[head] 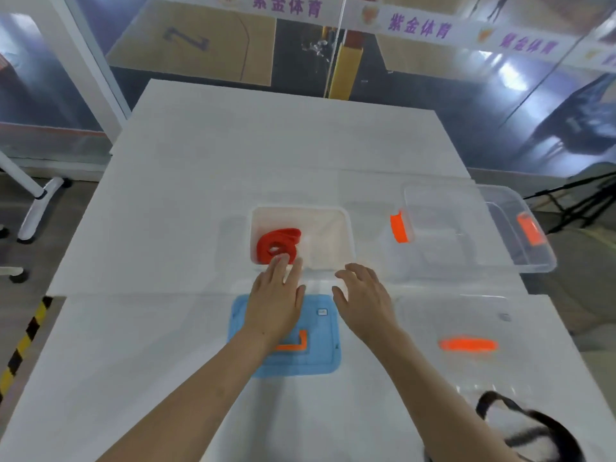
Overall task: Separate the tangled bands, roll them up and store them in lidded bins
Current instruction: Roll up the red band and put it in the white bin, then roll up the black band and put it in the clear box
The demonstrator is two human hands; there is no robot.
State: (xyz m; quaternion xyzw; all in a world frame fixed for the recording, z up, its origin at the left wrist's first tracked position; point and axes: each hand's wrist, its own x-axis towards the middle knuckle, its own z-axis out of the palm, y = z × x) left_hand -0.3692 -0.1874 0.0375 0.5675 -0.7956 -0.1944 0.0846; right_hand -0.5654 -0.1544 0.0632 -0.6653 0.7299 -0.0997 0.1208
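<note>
Head view: red band (278,245) lies coiled in the left half of the small bin (328,233), just beyond your left hand (275,301), grip spread flat, fingertips at the near rim. Your right hand (365,301) hovers beside it, grip loosely spread, empty. The blue lid (320,358) lies under your left wrist, directly nearside of the bin; likely next.
</note>
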